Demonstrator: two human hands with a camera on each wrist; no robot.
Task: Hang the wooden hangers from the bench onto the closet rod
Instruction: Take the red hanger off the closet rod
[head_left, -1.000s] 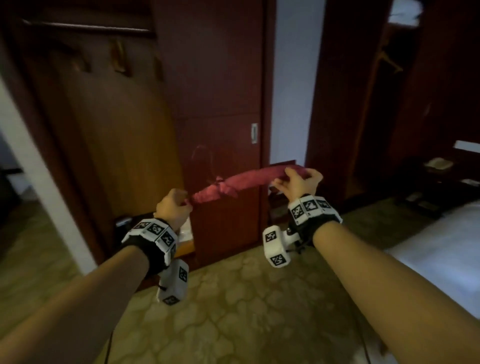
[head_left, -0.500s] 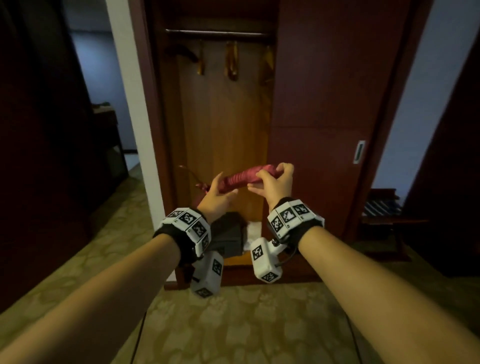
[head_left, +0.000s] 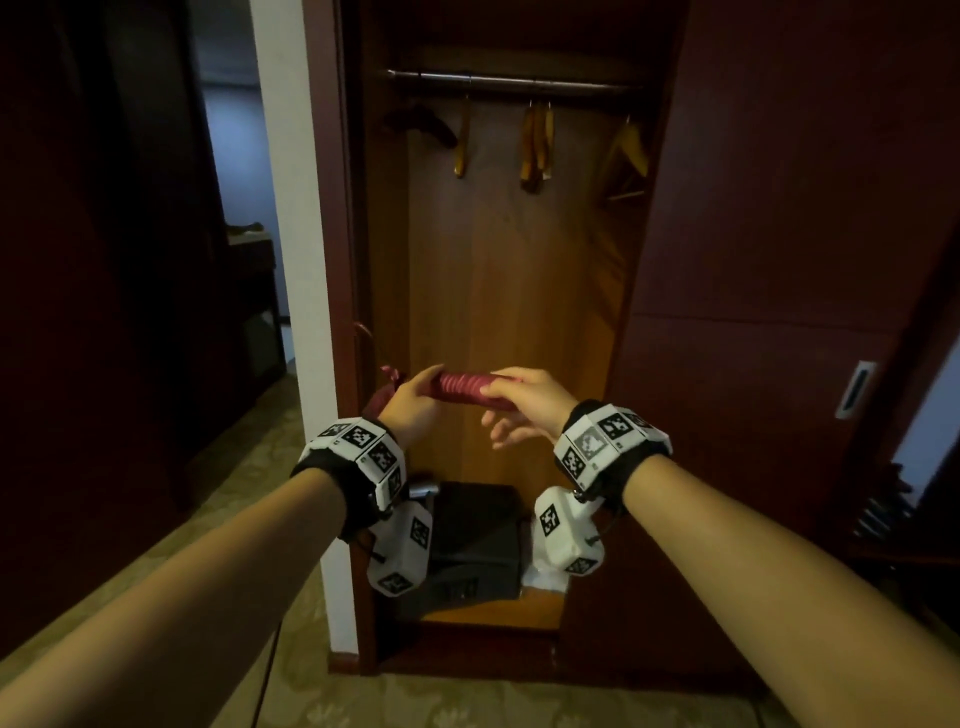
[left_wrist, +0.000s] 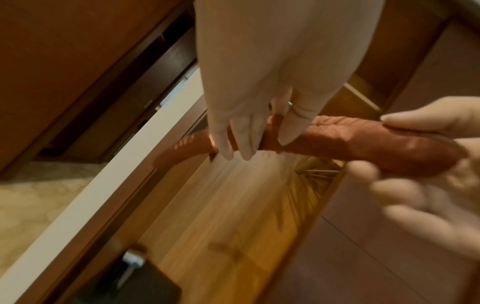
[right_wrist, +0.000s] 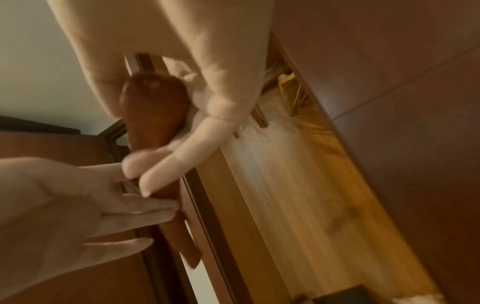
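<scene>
A red padded hanger (head_left: 462, 387) is held level at waist height in front of the open closet. My left hand (head_left: 413, 400) grips it near its middle, beside the bow and metal hook (head_left: 365, 338). The right hand (head_left: 524, 400) pinches its right end between thumb and forefinger, its lower fingers spread. The left wrist view shows my left fingers (left_wrist: 241, 133) wrapped over the hanger (left_wrist: 350, 142). The right wrist view shows the hanger's end (right_wrist: 153, 107) in my right hand (right_wrist: 207, 102). The closet rod (head_left: 509, 82) runs high above, carrying several wooden hangers (head_left: 535, 145).
A dark sliding door (head_left: 779, 260) covers the closet's right half. A white wall edge (head_left: 291, 208) stands left of the opening. A black box (head_left: 467, 540) and a white item (head_left: 540, 577) sit on the closet floor. A dark hanger (head_left: 421, 124) hangs at the rod's left end.
The view has swung left until the open closet faces me. My hands have slid closer together on the red hanger, and the right hand's lower fingers have opened.
</scene>
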